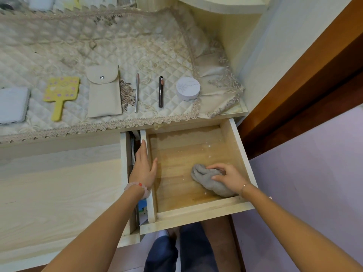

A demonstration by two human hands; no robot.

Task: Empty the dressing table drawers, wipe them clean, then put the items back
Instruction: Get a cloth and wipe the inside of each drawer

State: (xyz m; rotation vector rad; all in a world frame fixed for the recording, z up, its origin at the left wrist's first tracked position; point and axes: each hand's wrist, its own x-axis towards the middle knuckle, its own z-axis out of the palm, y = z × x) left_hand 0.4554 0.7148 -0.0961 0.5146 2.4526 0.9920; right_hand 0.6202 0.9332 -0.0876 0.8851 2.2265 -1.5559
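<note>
The right hand (229, 176) grasps a bunched grey cloth (206, 178), fingers curled over its top, thumb against the near side. The cloth lies on the wooden floor of the pulled-out drawer (196, 215). Most of it bulges out to the left of the knuckles, and a tail runs back under the wrist towards the drawer's front right corner. A thin bracelet (243, 186) circles that wrist.

Beyond the fingertips the drawer floor carries a scatter of small white specks (209, 147). The drawer's right wall stands just right of the grip and its front wall just behind the wrist.

Across the drawer floor, well left of the grip, the left hand (143, 169) lies flat and released. Its straight fingers rest along the top of the drawer's left wall, and the thumb is spread inward over the floor. It holds nothing. A pink bead bracelet (137, 186) sits on its wrist.

The drawer's contents are set out in a row on the quilted lace-edged cover (117, 46) of the dressing table top, above and beyond the grip. A round white compact (188, 88) lies nearly straight ahead of the cloth. Further left come a black cosmetic stick (161, 92), a slim silver stick (137, 93), a beige snap-flap pouch (104, 93), a yellow hand mirror (60, 93) and a white box (12, 105) at the edge of view. All lie apart from one another.
</note>
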